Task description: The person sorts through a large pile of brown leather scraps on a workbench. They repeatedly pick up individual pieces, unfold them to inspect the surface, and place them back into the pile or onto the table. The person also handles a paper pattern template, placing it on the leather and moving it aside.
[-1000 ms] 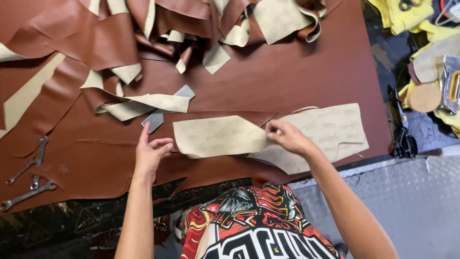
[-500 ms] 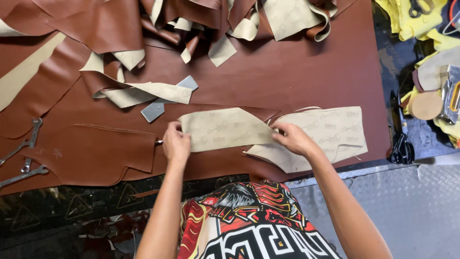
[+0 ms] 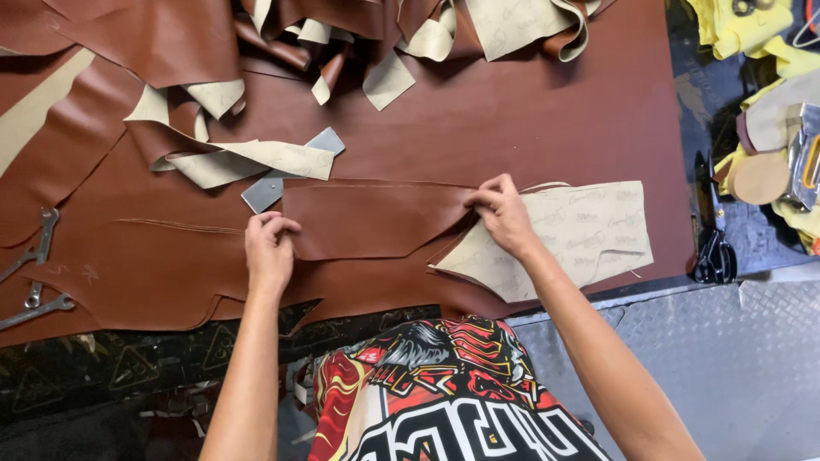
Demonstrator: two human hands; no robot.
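Your left hand (image 3: 270, 248) pinches the left end of the brown leather piece (image 3: 367, 220); your right hand (image 3: 502, 213) grips its right end. The piece lies flat between them, near the tabletop's (image 3: 530, 111) front edge, overlapping the tan cut piece (image 3: 589, 235).

cut piece (image 3: 367, 220) between hands: smooth brown leather, slight sheen | piece (image 3: 581, 235) under right hand (image 3: 502, 213): matt beige backing | plate (image 3: 286, 171) above left hand (image 3: 269, 248): grey metal

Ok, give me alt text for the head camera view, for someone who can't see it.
Two bare hands, left hand and right hand, pinch the ends of a brown leather piece on a leather-covered table, beside a beige cut piece. Leather scraps are piled behind.
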